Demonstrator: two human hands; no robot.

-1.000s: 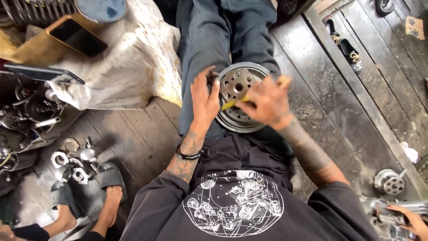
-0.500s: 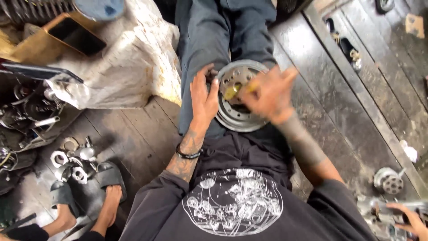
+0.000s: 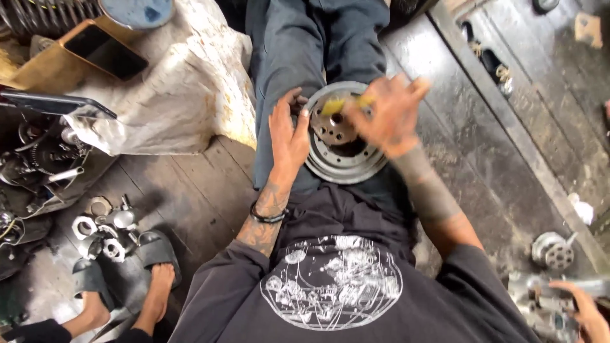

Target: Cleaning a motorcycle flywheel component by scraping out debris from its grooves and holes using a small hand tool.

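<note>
At the far left, a heap of dark engine parts (image 3: 32, 159) sat on the wooden floor (image 3: 190, 190). Just below it lay loose silver rings and fittings (image 3: 101, 228), and beside those another person's feet in dark sandals (image 3: 127, 279). Behind them stood a lumpy pale sack (image 3: 171, 95) with a dark phone (image 3: 105, 51) on a wooden box near it.

In the middle, a person sat on the floor in grey trousers and a dark printed shirt. A round metal disc (image 3: 340, 162), grey, with a raised rim and a ring of holes about its hub, lay flat on the lap. The left hand (image 3: 289, 136) rested on the disc's left edge, fingers spread and curled over the rim, steadying rather than clasping it. The right hand (image 3: 387, 114) was blurred over the hub, fingers closed around a small yellow-handled tool (image 3: 343, 105) whose tip I could not make out.

The disc looked like solid metal: probably heavy, rigid, not fragile, perhaps greasy. The outer rim seemed the surest place to hold it, with the holes offering extra purchase.

To the right ran dark, stained planks (image 3: 508, 159). At the lower right sat a small perforated metal part (image 3: 553, 251), and another person's hand (image 3: 588, 311) reached in from the corner.
</note>
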